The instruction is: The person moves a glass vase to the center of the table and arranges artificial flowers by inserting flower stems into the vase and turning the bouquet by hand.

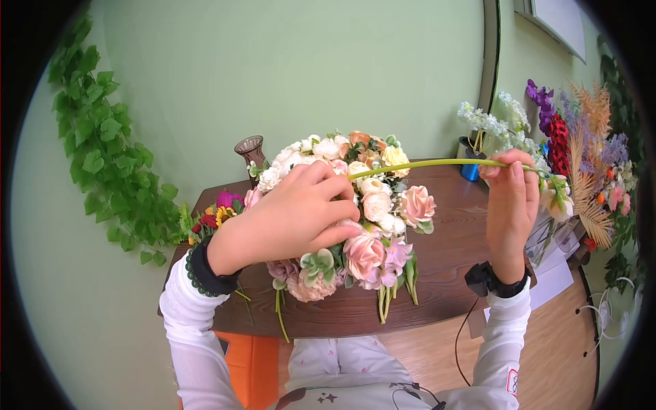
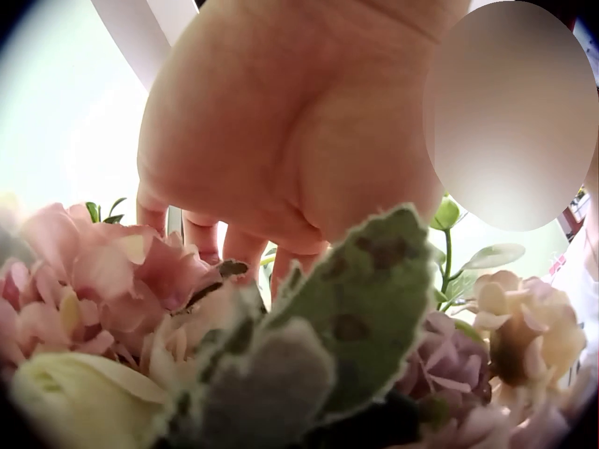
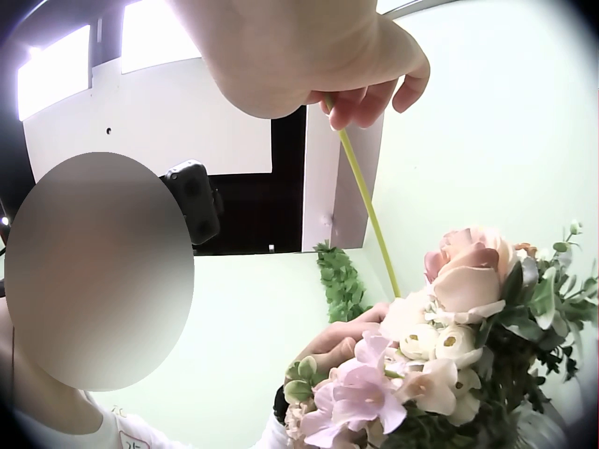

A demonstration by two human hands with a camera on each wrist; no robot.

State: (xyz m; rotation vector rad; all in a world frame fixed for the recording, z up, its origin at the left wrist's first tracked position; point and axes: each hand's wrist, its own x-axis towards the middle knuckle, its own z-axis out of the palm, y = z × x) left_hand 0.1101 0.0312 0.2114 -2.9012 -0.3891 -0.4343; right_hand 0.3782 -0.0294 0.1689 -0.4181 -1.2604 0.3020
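A large bouquet of pink, white, peach and lilac flowers (image 1: 365, 254) is at the middle of the dark wooden table (image 1: 451, 239). My left hand (image 1: 294, 212) lies over its left part, fingers down among the blooms; in the left wrist view the fingertips of that hand (image 2: 299, 122) are hidden behind petals and leaves. My right hand (image 1: 512, 205), raised at the right, pinches a long green stem (image 1: 424, 163) near its pale flower head (image 1: 559, 201). The stem's other end reaches the bouquet by my left fingers. In the right wrist view the stem (image 3: 368, 206) slants down from my right hand (image 3: 318, 56).
A brown glass vase (image 1: 250, 149) stands behind the bouquet. Red, yellow and magenta flowers (image 1: 222, 215) lie at the table's left. Further flowers (image 1: 560, 140) and a blue container (image 1: 469, 171) are on the right. Green vines (image 1: 102, 150) hang along the left wall.
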